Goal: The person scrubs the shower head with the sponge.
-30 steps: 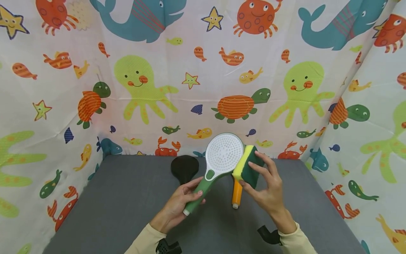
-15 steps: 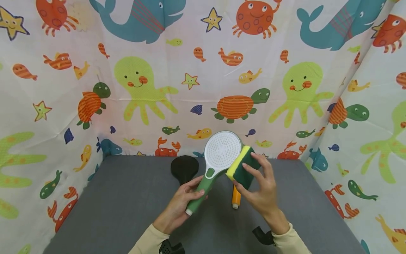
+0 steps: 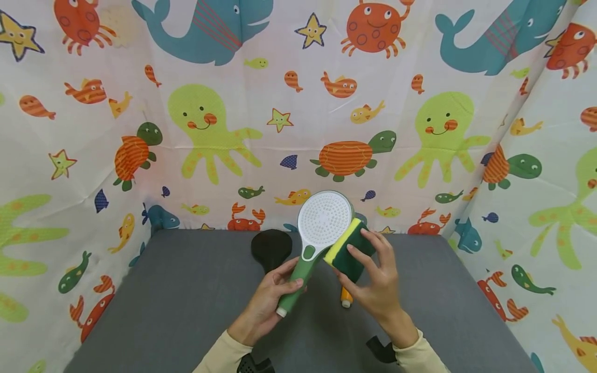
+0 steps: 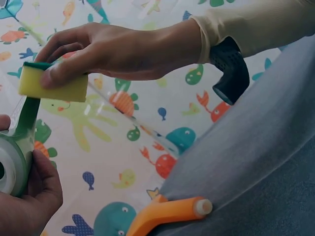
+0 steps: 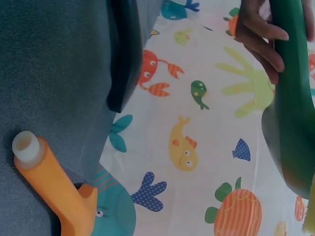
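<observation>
My left hand grips the green handle of a shower head, its round white nozzle face turned toward the head camera. In my right hand a yellow and green sponge is pinched between thumb and fingers. The sponge's yellow side lies against the lower right edge of the shower head. The left wrist view shows the thumb on the yellow face of the sponge. At the right wrist view's edge, the green back of the shower head appears with left-hand fingers round its handle.
A black shower head lies on the grey table behind my left hand. An orange handle lies partly hidden under the sponge and right hand. A curtain printed with sea animals hangs behind the table and along both sides.
My right hand has slid the sponge down and left along the shower head's edge toward its neck. The shower head has shifted slightly up and left; both hands keep their grips.
</observation>
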Tool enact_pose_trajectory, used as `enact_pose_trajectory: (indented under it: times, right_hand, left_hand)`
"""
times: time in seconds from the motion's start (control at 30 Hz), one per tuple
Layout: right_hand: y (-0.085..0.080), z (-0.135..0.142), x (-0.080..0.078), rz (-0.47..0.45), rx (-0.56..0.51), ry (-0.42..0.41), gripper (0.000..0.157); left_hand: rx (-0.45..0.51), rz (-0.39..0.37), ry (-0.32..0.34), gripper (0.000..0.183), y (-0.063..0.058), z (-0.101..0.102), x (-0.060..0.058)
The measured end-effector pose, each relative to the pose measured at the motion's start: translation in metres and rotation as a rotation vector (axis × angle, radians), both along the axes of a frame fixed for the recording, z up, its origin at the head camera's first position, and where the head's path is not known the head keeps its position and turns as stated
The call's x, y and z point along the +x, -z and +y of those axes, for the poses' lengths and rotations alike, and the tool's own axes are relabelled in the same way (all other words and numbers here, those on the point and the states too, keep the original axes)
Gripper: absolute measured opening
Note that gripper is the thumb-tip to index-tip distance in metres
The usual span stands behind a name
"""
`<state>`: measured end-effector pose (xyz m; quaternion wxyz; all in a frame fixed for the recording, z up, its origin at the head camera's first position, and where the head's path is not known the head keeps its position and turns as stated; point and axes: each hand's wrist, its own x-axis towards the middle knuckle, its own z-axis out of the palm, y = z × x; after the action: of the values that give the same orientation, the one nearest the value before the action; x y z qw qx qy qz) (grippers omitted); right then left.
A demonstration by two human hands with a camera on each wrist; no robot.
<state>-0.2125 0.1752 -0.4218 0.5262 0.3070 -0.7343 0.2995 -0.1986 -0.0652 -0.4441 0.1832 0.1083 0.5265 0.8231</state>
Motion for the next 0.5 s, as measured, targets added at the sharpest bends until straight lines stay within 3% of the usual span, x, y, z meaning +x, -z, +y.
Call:
enact_pose_trajectory:
  times: [0.5]
  right_hand:
    - [0.01,-0.016,0.005,0.035,0.119,0.029,0.045]
  left_hand:
    - [0.012,0.018,-0.055,0.065,-0.001,0.005,0.002]
